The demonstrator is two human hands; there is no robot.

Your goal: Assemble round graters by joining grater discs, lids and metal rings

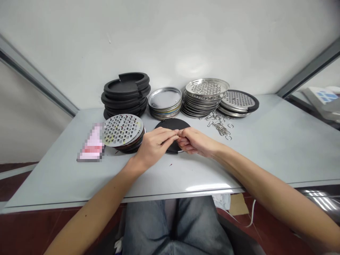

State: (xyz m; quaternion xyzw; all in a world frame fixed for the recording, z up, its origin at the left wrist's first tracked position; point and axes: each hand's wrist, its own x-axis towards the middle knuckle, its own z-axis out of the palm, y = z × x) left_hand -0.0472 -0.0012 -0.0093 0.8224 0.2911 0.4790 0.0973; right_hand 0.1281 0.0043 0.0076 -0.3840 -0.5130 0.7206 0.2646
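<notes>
My left hand (155, 144) and my right hand (196, 141) meet fingertip to fingertip above a round black disc (173, 123) on the table. Both are closed in a pinch. Something small may be between the fingertips, but it is too tiny and covered to name. The disc's front part is partly hidden by my hands. Left of my left hand stands a stack of round perforated metal grater plates (122, 130) with darker pieces beneath. Beyond my right hand lies a loose pile of small metal clips and rings (220, 127).
Thick black round rims (124, 94) are stacked at the back left. Shallow metal discs (164, 98) and a tall stack of grater plates (205, 88) stand behind my hands. Black-rimmed graters (239, 101) lie further right. A blurred pink object (91, 145) rests at the left.
</notes>
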